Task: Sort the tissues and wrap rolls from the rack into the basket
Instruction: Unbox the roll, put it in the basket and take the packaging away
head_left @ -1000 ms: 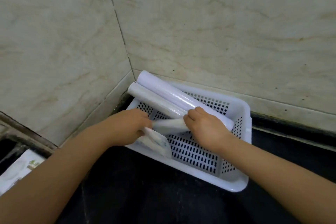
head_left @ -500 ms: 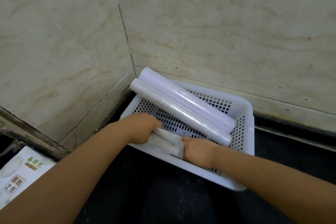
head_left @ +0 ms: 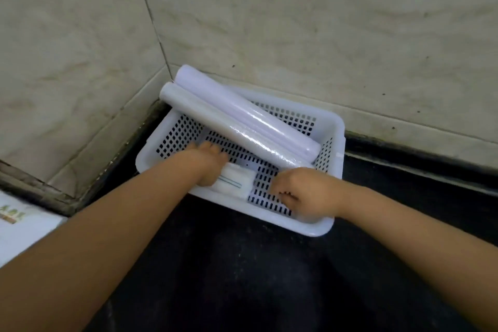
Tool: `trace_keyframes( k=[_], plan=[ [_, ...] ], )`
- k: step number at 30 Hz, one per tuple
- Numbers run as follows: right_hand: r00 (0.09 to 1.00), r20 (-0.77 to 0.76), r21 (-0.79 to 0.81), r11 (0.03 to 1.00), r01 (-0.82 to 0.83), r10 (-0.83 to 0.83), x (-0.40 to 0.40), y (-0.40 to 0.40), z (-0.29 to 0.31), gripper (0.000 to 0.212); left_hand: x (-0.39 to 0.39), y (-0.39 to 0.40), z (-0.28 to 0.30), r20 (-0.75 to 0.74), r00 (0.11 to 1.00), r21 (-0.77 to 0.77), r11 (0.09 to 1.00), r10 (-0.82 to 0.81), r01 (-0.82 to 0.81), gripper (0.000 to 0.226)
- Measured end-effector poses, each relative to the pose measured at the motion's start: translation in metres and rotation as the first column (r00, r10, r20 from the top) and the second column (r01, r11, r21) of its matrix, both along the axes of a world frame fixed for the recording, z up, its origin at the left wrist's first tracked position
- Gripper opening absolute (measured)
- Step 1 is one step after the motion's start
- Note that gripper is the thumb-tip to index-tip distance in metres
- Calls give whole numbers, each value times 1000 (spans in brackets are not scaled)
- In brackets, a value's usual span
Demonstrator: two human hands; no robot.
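Dim, soft light — motion blur, edge distortion

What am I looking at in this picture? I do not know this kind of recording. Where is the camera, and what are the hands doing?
There is no machine here. A person wears one wide camera on the head, so you look down along both bare arms.

A white perforated basket stands on a dark counter, pushed into a corner of pale tiled wall. Two long wrap rolls lie side by side across it: a lilac roll behind and a clear roll in front, their far ends sticking out over the rim.

The left hand rests on a small white tissue pack near the front wall of the basket. The right hand is curled inside the basket, beside the pack; whether its grip holds anything is not visible. A printed box shows at the left edge.
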State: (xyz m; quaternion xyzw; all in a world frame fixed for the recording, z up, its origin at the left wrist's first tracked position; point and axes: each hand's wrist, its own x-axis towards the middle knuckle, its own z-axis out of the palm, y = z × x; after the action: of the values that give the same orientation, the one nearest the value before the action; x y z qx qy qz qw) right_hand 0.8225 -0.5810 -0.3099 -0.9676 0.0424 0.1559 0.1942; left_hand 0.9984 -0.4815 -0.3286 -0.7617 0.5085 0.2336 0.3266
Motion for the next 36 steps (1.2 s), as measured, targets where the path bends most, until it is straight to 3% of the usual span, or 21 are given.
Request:
trace_keyframes(
  k=[8, 13, 15, 18, 24, 29, 33, 36],
  plan=[
    [968, 223, 77, 992, 98, -113, -49, 22, 12, 24, -35, 37, 35, 51, 998, -361, 931, -35, 51, 46],
    [929, 346, 5, 991, 136, -129, -85, 46, 21, 28, -114, 79, 50, 50, 992, -531, 838, -115, 124, 43],
    [923, 364, -23, 990, 142, -124, -108, 56, 26, 30, -153, 99, 51, 39, 986, -571, 806, -163, 156, 40],
    [914, 373, -15, 985, 175, -156, -156, 73, 36, 28, -207, 129, 46, -42, 984, -547, 828, -174, 123, 40],
    [899, 267, -13, 932, 363, -347, -287, 115, 45, 28, -285, 189, 29, -246, 961, -549, 835, -123, -34, 42],
    [880, 69, -46, 880, 473, -470, -373, 152, 26, 51, -322, 220, 16, -159, 986, -618, 784, -55, -56, 39],
    [835, 115, -55, 836, 546, -538, -405, 170, 1, 64, -344, 230, 12, -57, 991, -788, 616, -120, 30, 38],
    [847, 62, -139, 836, 531, -528, -407, 177, -15, 79, -351, 224, 6, -150, 989, -709, 698, -2, -106, 34]
  ],
)
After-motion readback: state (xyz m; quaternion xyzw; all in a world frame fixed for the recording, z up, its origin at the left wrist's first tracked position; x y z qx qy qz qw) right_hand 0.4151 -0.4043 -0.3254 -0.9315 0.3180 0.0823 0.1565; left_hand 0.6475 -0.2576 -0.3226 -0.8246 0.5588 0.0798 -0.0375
